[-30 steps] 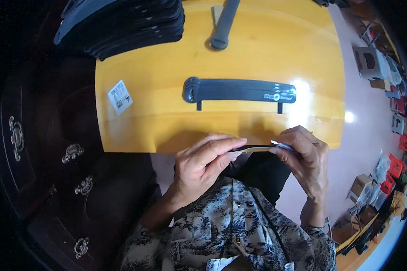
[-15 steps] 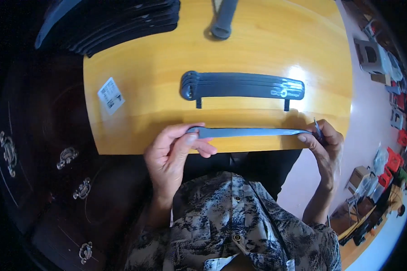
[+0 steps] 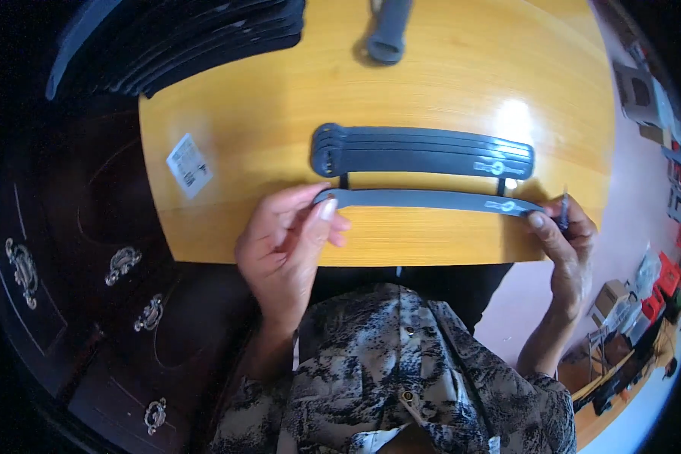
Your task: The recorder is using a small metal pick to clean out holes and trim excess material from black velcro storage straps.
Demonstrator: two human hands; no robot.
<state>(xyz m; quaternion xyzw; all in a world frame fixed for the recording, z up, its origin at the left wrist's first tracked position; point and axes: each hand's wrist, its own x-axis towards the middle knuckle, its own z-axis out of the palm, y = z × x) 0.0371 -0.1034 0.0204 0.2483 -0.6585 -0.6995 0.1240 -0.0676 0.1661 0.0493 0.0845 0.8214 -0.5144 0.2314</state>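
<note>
A dark grey strap (image 3: 424, 200), flat and slightly bowed, is stretched between my hands above the table's near edge. My left hand (image 3: 287, 242) pinches its rounded end between thumb and fingers. The opposite end, with a pale printed mark, is pinched by my right hand (image 3: 566, 246). A thin pointed tool (image 3: 564, 210) with a dark body also sticks up from the right hand's fingers; its kind is unclear. Just beyond lies a fanned stack of similar straps (image 3: 431, 151), slotted at the left end, with two narrow black bands showing below it.
The yellow wooden table (image 3: 242, 106) carries a white printed label (image 3: 191, 166) at left. At the far left is a pile of black strips (image 3: 227, 49). A grey cylindrical handle (image 3: 387, 45) lies at the far edge. Dark drawers (image 3: 53, 250) with metal pulls stand left.
The held strap has tilted so that its printed face now shows at the right end. Both hands remain on its ends, with the right hand slightly farther right in view.
</note>
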